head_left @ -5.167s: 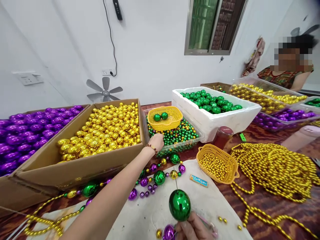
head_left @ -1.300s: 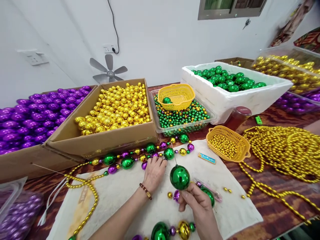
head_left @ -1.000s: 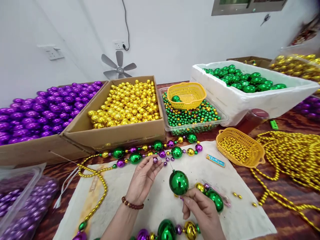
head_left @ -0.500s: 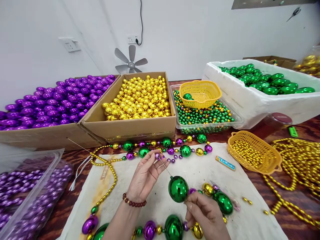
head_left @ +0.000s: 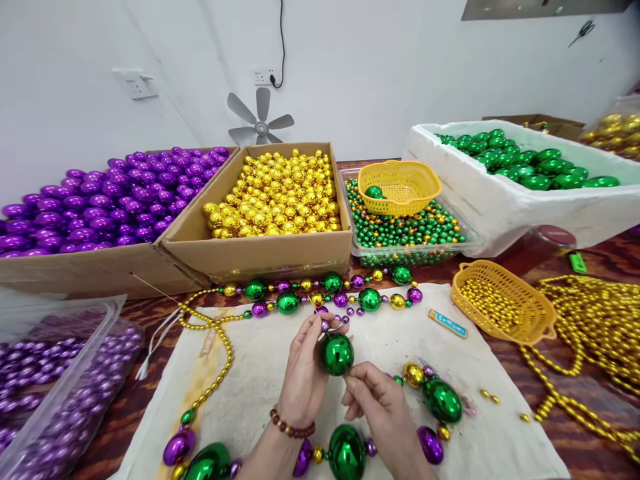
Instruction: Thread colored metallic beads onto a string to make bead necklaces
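Note:
My left hand [head_left: 303, 377], wearing a brown bead bracelet, pinches a small purple bead [head_left: 325, 325] above a large shiny green bead [head_left: 337, 354]. A thin needle [head_left: 313, 305] sticks up past its fingertips. The thumb and forefinger of my right hand [head_left: 383, 407] are pinched at the green bead's lower end; any string between them is hidden. Below and around the hands, a strand of big beads curves over the cloth, with a green bead [head_left: 347, 453], a purple bead [head_left: 430, 445] and a gold bead [head_left: 413, 374].
A cream cloth [head_left: 480, 413] covers the tabletop. Behind it stand boxes of purple beads [head_left: 115, 200] and gold beads [head_left: 275, 193], a tub of small beads [head_left: 415, 233] and a foam box [head_left: 500, 213]. An orange basket [head_left: 535, 323] and gold bead strands [head_left: 595, 333] lie right.
The green bead and small purple bead, apart along the needle before, now sit close together. My left hand has moved right and down, and my right hand has shifted left with the green bead.

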Available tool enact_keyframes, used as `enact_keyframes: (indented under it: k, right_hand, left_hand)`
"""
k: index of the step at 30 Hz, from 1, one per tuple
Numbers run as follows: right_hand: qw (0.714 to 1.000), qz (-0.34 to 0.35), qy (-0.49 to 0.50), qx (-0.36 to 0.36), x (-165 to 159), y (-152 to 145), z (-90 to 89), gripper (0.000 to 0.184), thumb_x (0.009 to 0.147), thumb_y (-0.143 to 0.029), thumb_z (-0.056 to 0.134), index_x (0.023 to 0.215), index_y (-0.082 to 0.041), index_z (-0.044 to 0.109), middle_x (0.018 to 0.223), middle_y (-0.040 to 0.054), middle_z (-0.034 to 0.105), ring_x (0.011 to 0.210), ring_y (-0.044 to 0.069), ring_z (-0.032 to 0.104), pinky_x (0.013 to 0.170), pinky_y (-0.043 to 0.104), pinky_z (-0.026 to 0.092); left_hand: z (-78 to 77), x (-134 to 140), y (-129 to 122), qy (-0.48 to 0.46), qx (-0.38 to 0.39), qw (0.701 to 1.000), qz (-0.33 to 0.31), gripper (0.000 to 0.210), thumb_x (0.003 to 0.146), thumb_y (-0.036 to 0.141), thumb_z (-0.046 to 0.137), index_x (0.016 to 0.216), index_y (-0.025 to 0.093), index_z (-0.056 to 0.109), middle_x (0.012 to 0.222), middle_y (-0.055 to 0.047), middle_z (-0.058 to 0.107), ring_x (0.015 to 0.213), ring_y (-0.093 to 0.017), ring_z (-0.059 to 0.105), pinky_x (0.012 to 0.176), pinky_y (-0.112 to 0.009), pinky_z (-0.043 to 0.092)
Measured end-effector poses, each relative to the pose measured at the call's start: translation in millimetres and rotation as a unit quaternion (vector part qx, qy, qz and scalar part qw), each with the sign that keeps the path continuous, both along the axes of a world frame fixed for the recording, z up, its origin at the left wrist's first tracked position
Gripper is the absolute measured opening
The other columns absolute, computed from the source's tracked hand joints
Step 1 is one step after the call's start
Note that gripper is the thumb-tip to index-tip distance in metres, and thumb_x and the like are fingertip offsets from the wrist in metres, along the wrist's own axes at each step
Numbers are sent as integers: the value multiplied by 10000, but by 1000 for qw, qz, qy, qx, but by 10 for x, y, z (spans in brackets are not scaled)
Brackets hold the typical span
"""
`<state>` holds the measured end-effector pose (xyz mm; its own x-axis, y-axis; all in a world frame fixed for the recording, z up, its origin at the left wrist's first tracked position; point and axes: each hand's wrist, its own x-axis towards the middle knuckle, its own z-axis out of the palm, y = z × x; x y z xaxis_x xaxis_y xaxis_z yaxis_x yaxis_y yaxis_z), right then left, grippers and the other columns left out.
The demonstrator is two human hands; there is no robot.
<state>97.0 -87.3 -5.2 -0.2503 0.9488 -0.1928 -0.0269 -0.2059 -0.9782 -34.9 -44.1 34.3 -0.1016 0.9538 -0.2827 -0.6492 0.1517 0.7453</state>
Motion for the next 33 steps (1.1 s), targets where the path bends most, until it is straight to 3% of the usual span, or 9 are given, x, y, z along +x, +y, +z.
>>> enact_keyframes:
  k: [4, 8, 10, 12, 16, 20, 24, 29, 33]
  right_hand:
    - [998, 13, -44, 30, 81, 127, 94, 233, 954, -356, 520, 889, -174, 650, 690, -8, 636, 524, 110, 600, 519, 202, 455]
    - [995, -60, -19, 76, 245, 471, 388, 181, 932, -348, 565, 971, -204, 669, 768, -14, 624, 469, 69, 513, 464, 183, 433]
    - [994, -47, 22, 94, 253, 649, 493, 190, 882, -338, 627, 796, -175, 674, 929, 17, 629, 474, 51, 508, 449, 185, 445]
    - [994, -42, 40, 95, 210, 778, 521, 214, 847, -332, 659, 714, -163, 646, 960, 21, 628, 475, 46, 521, 449, 186, 455]
    - [995, -40, 61, 75, 103, 861, 453, 145, 834, -328, 659, 845, -184, 657, 762, -21, 641, 419, 63, 535, 389, 173, 406]
    - [988, -91, 93, 85, 156, 891, 469, 157, 830, -300, 653, 754, -164, 650, 687, -29, 640, 413, 50, 507, 419, 169, 409]
    - [970, -173, 140, 98, 320, 972, 574, 199, 914, -398, 536, 859, -209, 561, 736, -50, 668, 413, 31, 499, 431, 147, 405]
    - [986, -60, 143, 66, 335, 893, 578, 197, 822, -357, 677, 836, -170, 618, 795, 28, 704, 548, 108, 631, 430, 176, 457]
    - [984, -78, 141, 72, 333, 800, 509, 208, 922, -387, 562, 855, -190, 561, 766, -5, 697, 451, 66, 594, 417, 151, 438]
  left_hand:
    - [-38, 116, 84, 104, 34, 993, 51, 179, 882, 339, 597, 934, 180, 660, 743, -2, 617, 732, -141, 620, 643, -225, 474]
    - [0, 98, 183, 308, 103, 942, -82, 179, 864, 306, 602, 878, 164, 711, 687, -15, 649, 666, -147, 593, 656, -244, 456]
    - [41, 74, 218, 371, 138, 909, -131, 186, 868, 288, 584, 869, 166, 724, 686, -15, 650, 660, -148, 580, 648, -243, 440]
    - [84, 43, 251, 417, 158, 884, -139, 189, 875, 272, 563, 869, 169, 722, 711, -15, 651, 672, -148, 572, 645, -240, 426]
    - [138, -21, 291, 493, 172, 842, -139, 204, 885, 260, 539, 798, 167, 698, 730, -11, 630, 685, -140, 544, 653, -241, 403]
    - [116, -21, 268, 507, 171, 827, -175, 191, 879, 243, 536, 791, 173, 691, 710, 0, 618, 675, -133, 530, 643, -237, 396]
    - [101, 14, 250, 502, 169, 821, -212, 182, 870, 219, 533, 806, 172, 697, 715, -6, 640, 698, -146, 563, 668, -248, 408]
    - [172, 58, 295, 485, 205, 823, -214, 236, 884, 222, 504, 735, 164, 677, 689, -2, 612, 686, -141, 541, 658, -246, 391]
    - [176, 112, 270, 484, 207, 813, -250, 228, 878, 220, 510, 716, 165, 661, 682, 0, 607, 662, -138, 532, 625, -242, 374]
